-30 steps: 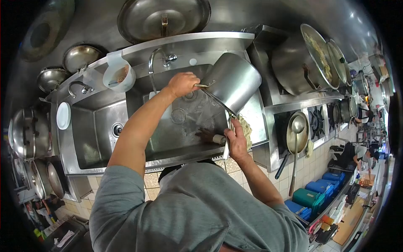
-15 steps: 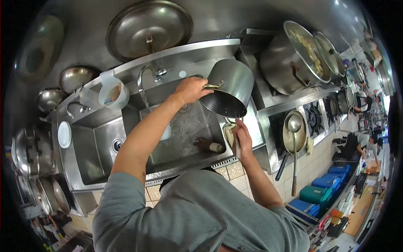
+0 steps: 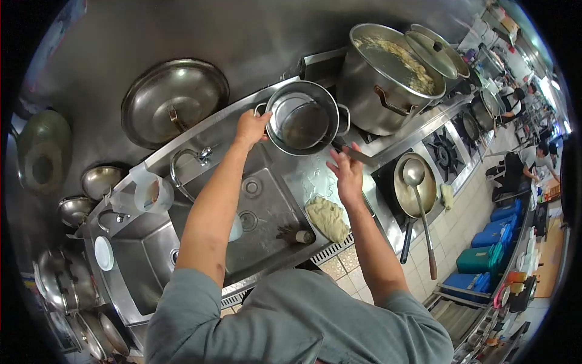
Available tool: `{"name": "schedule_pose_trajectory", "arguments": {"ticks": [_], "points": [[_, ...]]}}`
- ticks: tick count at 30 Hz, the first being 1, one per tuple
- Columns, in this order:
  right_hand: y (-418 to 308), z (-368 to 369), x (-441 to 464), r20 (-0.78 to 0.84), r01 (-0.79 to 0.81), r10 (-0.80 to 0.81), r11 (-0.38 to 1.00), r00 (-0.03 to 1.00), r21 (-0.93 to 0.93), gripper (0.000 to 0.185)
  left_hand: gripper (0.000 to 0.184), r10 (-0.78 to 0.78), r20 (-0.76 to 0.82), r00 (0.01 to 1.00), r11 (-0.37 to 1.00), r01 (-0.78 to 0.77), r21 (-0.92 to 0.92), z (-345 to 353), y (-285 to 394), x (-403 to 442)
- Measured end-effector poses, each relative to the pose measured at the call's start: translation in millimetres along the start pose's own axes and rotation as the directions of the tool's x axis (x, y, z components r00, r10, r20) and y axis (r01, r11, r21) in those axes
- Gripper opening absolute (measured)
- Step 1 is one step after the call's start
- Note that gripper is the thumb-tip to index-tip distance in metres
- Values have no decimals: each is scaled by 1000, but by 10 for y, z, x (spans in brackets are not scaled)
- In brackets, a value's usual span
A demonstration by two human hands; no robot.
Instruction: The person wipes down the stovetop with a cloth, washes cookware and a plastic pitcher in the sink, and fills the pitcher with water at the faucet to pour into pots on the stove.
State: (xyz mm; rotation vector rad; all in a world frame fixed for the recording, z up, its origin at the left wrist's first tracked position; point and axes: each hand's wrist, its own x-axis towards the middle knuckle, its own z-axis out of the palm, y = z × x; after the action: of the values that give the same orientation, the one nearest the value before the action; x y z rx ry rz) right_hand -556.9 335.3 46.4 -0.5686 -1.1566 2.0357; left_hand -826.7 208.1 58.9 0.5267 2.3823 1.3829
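My left hand [image 3: 250, 128] is closed on the left handle of a steel pot [image 3: 301, 117], which is upright on the metal surface right of the sink [image 3: 260, 246]. A little liquid shows in its bottom. Beside the pot's right handle is my right hand [image 3: 347, 177], its fingers spread. A flat metal utensil [image 3: 362, 159] crosses behind those fingers; whether they touch it is unclear. Nearer my body, a crumpled pale cloth [image 3: 327, 218] lies on the wet counter [image 3: 297, 176]. A brush [image 3: 295, 234] rests in the sink's right corner.
A large pot with food [image 3: 376, 91] stands at the upper right. A pan [image 3: 407, 197] with a ladle [image 3: 414, 173] sits on the stove. The faucet [image 3: 182, 159] and a plastic container [image 3: 151, 193] are at the back left. People [image 3: 539, 164] work far right.
The tilted pot has moved up from over the sink and its right edge and now stands upright. My right hand has opened, and the cloth beside it lies uncovered on the counter.
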Motion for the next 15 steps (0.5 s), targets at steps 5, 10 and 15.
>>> {"name": "schedule_pose_trajectory", "arguments": {"ticks": [5,10,15], "points": [[102,-199,-525,83,165,-143,835,986,-525,66,34,-122,104,987,889,155,-431,39,-227,-93],[345,-615,-1156,237,193,-33,696,971,-692,60,40,-92,111,990,409,139,-902,0,-711,-789],[440,-928,-1383,248,83,193,606,950,-791,44,32,-527,350,775,378,582,-720,180,-2571,-2321]]}}
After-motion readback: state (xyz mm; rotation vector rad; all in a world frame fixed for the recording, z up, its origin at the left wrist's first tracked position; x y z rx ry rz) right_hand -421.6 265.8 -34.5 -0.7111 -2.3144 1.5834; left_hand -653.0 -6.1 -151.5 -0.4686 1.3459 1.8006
